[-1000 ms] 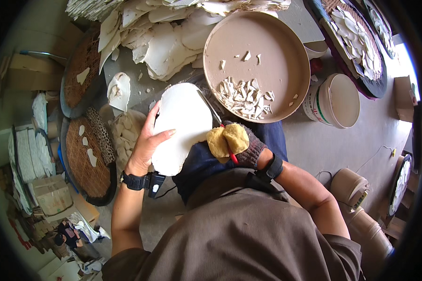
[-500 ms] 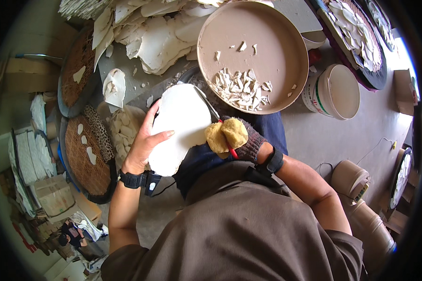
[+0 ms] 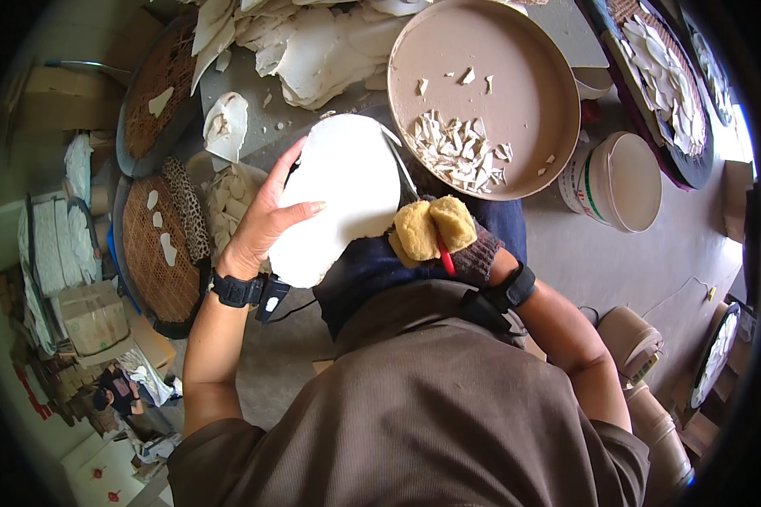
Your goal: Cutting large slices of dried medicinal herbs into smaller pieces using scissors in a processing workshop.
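My left hand (image 3: 266,211) grips a flat, white, shell-like piece (image 3: 342,182) by its left edge, thumb on top and fingers behind. In my right hand (image 3: 485,257), which wears a dark knitted glove, is a pair of scissors (image 3: 446,256) with red handles. Thick yellow padding (image 3: 435,226) wraps the handles and covers most of my fingers. The dark blades lie along the right edge of the white piece; how far apart they are cannot be made out. Just beyond stands a large round brown pan (image 3: 516,93), with white shards (image 3: 457,148) gathered toward its near side.
A heap of large white pieces (image 3: 330,51) lies at the back. At right is a white bucket (image 3: 630,182), with a woven tray of white flakes (image 3: 659,76) behind it. Round woven trays (image 3: 156,253) stand at left. Another person (image 3: 118,390) is far off at lower left.
The view has shifted, so the surroundings sit further right. The white piece and both hands keep nearly the same pose, with the scissors still at the piece's right edge.
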